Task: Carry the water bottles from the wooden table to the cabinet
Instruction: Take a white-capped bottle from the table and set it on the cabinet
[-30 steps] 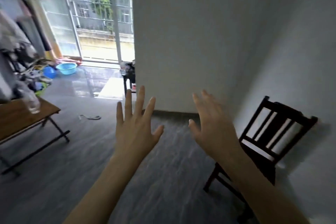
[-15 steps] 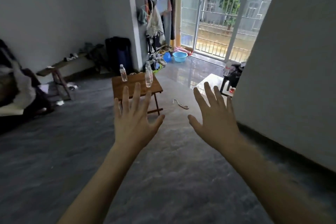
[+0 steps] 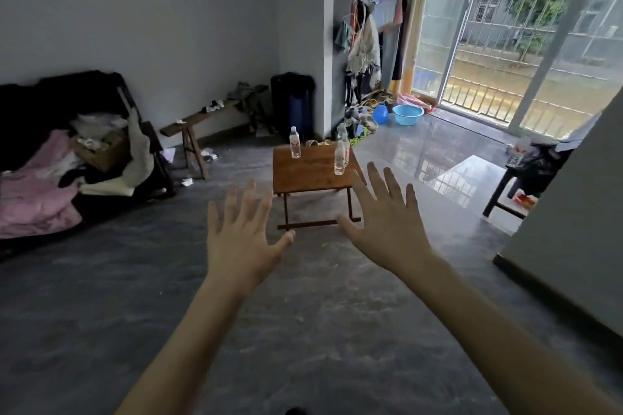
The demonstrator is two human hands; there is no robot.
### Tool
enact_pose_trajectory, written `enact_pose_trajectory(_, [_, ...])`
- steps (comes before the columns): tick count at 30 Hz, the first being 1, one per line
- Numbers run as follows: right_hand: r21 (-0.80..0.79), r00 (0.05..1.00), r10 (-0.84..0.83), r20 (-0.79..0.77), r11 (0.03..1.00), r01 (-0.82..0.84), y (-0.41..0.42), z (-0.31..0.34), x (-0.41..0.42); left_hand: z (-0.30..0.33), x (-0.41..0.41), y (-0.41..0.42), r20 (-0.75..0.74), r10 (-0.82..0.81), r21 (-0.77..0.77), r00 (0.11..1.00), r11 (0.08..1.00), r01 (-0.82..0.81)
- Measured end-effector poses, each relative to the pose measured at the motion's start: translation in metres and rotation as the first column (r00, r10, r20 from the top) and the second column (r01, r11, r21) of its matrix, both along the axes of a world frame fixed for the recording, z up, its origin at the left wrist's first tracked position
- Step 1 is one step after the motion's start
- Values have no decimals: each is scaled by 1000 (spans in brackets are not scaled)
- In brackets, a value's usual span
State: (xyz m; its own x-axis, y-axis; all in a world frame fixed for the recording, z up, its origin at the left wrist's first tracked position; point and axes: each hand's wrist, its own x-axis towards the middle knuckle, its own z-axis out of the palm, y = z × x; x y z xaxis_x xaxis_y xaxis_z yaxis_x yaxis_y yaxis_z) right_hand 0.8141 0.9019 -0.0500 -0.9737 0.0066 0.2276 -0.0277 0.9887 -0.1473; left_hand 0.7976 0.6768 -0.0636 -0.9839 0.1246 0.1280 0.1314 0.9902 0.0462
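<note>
two empty spread hands, left (image 3: 241, 242) and right (image 3: 387, 229), before a wooden table (image 3: 310, 175) with upright bottles (image 3: 295, 142)

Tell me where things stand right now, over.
Left hand and right hand open, holding nothing. Water bottles upright on wooden table ahead. Bare floor between, nothing blocking.

Rear bottle (image 3: 342, 134) partly hidden

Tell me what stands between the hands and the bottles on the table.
Nothing visible does. Only bare floor lies between the open left hand and right hand and the table, where the bottles stand upright. The near edge is free.
</note>
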Motion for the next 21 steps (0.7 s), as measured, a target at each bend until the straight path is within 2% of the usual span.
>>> enact_pose_trajectory(6, [-36, 999, -36, 18, 999, 37, -16, 13, -85, 11, -91, -17, -47, -4, 63, 999, 998, 7])
enact_pose_trajectory(12, [-29, 996, -86, 35, 996, 87, -34, 13, -161, 13, -179, -29, -18, -39, 88, 999, 995, 40])
enact_pose_trajectory(21, [-20, 990, -123, 64, 992, 124, -39, -9, -253, -17, -275, -26, 24, -94, 104, 995, 990, 91])
